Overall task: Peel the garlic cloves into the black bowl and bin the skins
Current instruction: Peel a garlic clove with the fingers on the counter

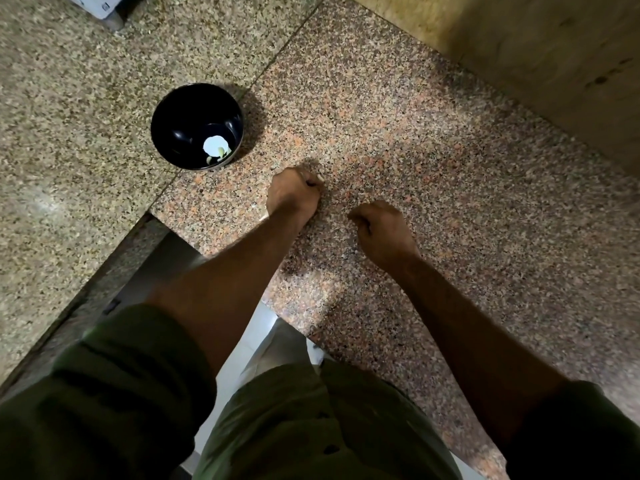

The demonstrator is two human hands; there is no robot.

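Note:
The black bowl [180,109] stands on the granite counter at the upper left, with white peeled garlic [215,147] lying in its bottom. My left hand [292,195] rests on the counter to the right of the bowl. Its fingers are curled and a small pale scrap of garlic skin [320,179] shows at its fingertips. My right hand [382,233] lies on the counter a short way to the right, its fingers curled under with the thumb against the forefinger. Nothing shows in it. No bin is in view.
The speckled granite counter [433,150] runs to a wooden wall panel [554,64] at the upper right. A second, lower granite slab [69,133] lies to the left. A white box corner [100,5] sits at the top left. The counter's front edge is near my body.

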